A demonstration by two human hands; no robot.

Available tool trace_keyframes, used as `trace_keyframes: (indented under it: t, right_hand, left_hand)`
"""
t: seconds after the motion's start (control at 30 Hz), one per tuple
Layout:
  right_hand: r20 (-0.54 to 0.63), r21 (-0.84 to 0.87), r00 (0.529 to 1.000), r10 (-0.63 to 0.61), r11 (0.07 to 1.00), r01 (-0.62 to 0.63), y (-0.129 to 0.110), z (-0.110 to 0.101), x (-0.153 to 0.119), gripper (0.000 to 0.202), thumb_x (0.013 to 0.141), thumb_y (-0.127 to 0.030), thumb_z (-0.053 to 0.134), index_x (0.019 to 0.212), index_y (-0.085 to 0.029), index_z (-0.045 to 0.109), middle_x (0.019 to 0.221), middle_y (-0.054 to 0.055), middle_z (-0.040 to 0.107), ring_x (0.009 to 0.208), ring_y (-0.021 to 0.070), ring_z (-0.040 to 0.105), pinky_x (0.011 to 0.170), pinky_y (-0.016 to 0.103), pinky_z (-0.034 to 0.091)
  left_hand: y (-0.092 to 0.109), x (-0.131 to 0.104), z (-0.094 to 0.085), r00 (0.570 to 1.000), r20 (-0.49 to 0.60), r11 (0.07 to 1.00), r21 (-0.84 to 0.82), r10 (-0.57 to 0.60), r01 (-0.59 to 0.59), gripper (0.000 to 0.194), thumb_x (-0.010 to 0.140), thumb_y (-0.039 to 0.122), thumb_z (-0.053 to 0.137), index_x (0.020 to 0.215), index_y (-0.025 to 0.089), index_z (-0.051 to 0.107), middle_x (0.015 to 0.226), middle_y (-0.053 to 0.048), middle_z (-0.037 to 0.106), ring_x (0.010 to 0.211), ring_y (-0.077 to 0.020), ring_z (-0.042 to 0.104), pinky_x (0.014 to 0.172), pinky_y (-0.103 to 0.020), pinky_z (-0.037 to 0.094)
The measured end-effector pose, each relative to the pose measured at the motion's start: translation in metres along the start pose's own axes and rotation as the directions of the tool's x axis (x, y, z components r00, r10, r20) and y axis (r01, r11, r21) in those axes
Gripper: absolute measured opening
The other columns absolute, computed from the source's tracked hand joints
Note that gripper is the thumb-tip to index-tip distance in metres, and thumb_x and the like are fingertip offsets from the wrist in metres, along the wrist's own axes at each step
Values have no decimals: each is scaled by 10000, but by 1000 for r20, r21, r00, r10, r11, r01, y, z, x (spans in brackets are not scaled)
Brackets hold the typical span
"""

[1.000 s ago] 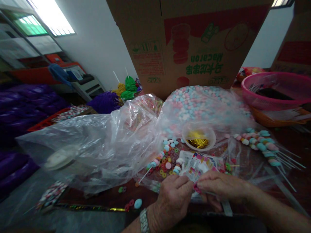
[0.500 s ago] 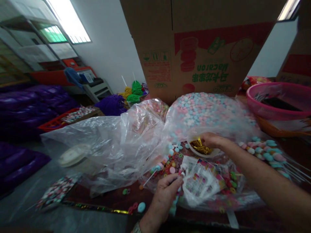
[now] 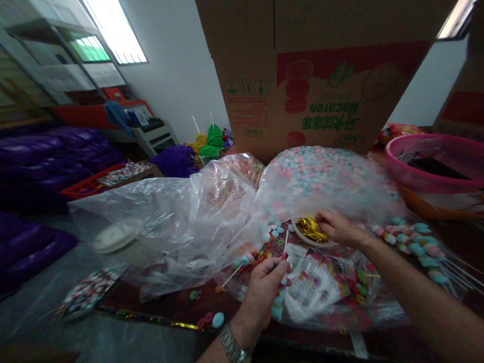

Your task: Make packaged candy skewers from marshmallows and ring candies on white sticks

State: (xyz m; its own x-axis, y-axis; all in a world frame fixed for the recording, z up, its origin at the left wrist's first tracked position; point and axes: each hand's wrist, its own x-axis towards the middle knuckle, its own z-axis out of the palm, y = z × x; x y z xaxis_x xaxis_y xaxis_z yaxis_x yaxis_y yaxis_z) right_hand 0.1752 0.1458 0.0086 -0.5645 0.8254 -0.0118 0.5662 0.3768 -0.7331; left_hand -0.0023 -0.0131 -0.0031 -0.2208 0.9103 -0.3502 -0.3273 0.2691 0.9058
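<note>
My left hand (image 3: pixel 264 282) is closed around a candy skewer, its white stick (image 3: pixel 286 242) pointing up above the thumb and pale blue candies (image 3: pixel 278 305) showing below the fingers. My right hand (image 3: pixel 340 229) is at the right rim of a small white bowl (image 3: pixel 298 235) heaped with gold foil twist ties (image 3: pixel 310 230). Its thumb and fingers are pinched together, and whatever sits between them is too small to make out. Between the hands lie printed plastic wrappers (image 3: pixel 315 282). Another candy skewer (image 3: pixel 242 262) rests left of my left hand, beside loose ring candies (image 3: pixel 276 248).
A big clear bag of pastel candies (image 3: pixel 325 171) stands behind the bowl, before a tall cardboard box (image 3: pixel 242 60). Finished-looking candy skewers (image 3: pixel 419 242) are piled at right, below a pink basin (image 3: pixel 401 166). Crumpled clear plastic (image 3: pixel 170 227) spreads leftward.
My right hand has drawn back from the gold ties to the bowl's right rim. The skewer's white stick now shows upright above my left hand. The view has shifted slightly.
</note>
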Motion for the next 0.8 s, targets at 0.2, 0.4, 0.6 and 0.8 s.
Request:
trace_keyframes:
  t: [0.2,0.4,0.6,0.8]
  right_hand:
    - [30,170,987,-158,974,151,-38,45,-50,145,820,-254,430,757,-182,539,671,-11,536,643,127,497,575,223,392]
    - [32,218,999,-29,976,21,-39,60,-64,162,808,-250,459,665,-178,482,570,-28,504,544,114,465,520,222,352]
    - [39,180,998,-46,983,38,-27,48,-69,189,833,-246,435,670,-176,500,571,-27,509,551,117,467,515,221,339]
    - [-11,108,989,-149,983,150,-32,53,-60,251,855,-312,443,731,-160,600,665,6,580,620,132,520,555,223,405]
  left_hand:
    - [0,4,10,977,198,982,-184,79,-42,238,690,349,701,642,123,644,594,13,545,552,-73,458,525,-183,331]
    - [-3,17,19,996,87,942,-332,-8,37,277,569,349,778,690,119,681,531,26,543,491,-72,472,499,-191,348]
    - [-1,20,14,999,26,949,-315,28,-18,300,569,352,787,729,112,707,534,16,566,508,-71,494,540,-190,385]
    - [1,22,29,994,71,955,-292,85,-61,230,591,328,765,674,125,694,562,13,577,561,-82,515,591,-196,407]
